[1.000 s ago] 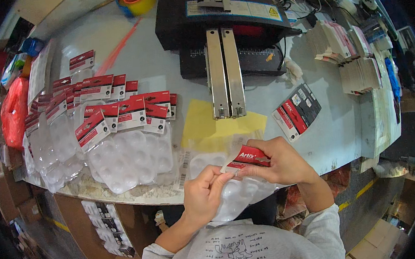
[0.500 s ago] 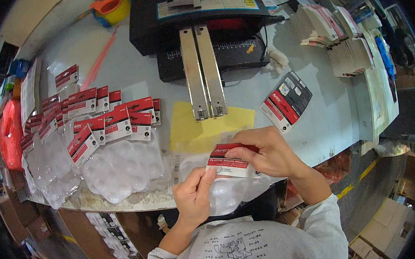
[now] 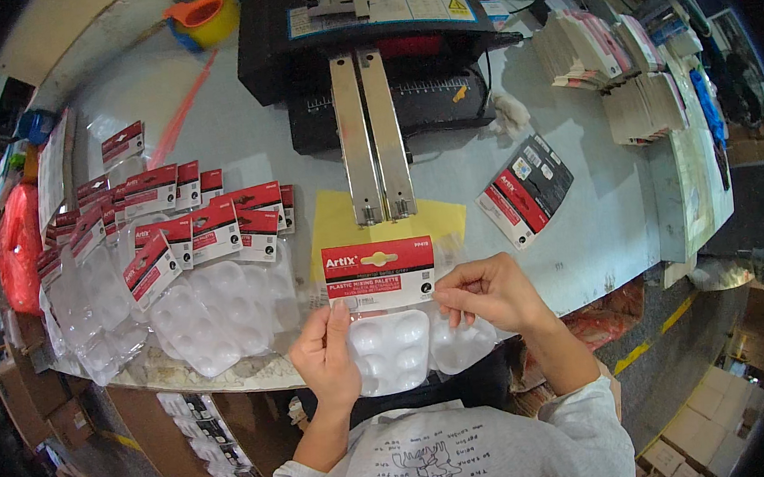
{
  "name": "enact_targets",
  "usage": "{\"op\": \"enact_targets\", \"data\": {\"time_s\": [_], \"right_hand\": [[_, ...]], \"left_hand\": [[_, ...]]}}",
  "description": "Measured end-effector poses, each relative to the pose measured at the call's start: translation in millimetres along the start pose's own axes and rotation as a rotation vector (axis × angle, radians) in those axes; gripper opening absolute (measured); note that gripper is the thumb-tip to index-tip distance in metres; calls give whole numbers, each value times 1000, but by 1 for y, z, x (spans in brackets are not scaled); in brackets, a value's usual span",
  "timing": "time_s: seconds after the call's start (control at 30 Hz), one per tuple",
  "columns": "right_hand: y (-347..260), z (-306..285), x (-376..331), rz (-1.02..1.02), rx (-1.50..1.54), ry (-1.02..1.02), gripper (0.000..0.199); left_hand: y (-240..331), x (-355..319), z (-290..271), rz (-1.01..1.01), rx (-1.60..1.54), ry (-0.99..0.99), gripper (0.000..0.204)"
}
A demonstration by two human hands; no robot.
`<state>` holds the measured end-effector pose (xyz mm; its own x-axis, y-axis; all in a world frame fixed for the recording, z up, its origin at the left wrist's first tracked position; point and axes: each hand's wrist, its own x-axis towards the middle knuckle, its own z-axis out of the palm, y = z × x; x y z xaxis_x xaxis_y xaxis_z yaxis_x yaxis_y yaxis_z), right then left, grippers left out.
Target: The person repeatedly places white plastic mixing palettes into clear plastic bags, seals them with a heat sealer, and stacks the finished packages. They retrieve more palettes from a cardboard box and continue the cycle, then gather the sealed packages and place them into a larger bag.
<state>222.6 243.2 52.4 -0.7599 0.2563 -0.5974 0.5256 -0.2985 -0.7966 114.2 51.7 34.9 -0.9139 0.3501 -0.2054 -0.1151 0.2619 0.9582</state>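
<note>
In front of me, a packed white plastic mixing palette (image 3: 391, 350) with round wells lies under a red-and-white header card (image 3: 381, 279) that has a hanging hole. My left hand (image 3: 327, 359) is closed on the left edge of this package, thumb on the card's lower corner. The thumb and fingers of my right hand (image 3: 492, 294) pinch the card's lower right corner. Another bagged palette (image 3: 460, 344) shows partly behind, below my right hand. Just beyond the card are the ends of two metal arms (image 3: 376, 140) of a black machine (image 3: 268, 50), over a yellow sheet (image 3: 332, 224).
Several carded palette packs (image 3: 217, 314) are heaped on the left of the table. A folded card (image 3: 529, 191) lies to the right; stacks of cards (image 3: 578, 48) stand at the far right. A yellow and orange tape roll (image 3: 208, 19) sits far left, a red bag (image 3: 19, 249) nearer.
The package has shifted slightly left and turned upright, so its card now faces me flat. My right hand has moved from the card's top to its lower right corner. My left hand moved left.
</note>
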Motion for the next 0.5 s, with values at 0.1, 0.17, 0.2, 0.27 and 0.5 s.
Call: {"op": "enact_targets", "data": {"time_s": [0.1, 0.17, 0.2, 0.27, 0.5], "right_hand": [[-1, 1, 6, 28, 81, -2, 16], [-3, 0, 17, 98, 112, 56, 16], [-4, 0, 25, 30, 193, 59, 17], [-4, 0, 43, 2, 261, 154, 18], [1, -2, 69, -97, 239, 237, 19]], "left_hand": [[-1, 4, 2, -16, -58, -67, 22], [-3, 15, 11, 15, 13, -68, 23], [-4, 23, 16, 58, 46, -101, 24], [-6, 44, 26, 56, 218, -76, 27], [-23, 76, 34, 88, 149, -113, 30]]}}
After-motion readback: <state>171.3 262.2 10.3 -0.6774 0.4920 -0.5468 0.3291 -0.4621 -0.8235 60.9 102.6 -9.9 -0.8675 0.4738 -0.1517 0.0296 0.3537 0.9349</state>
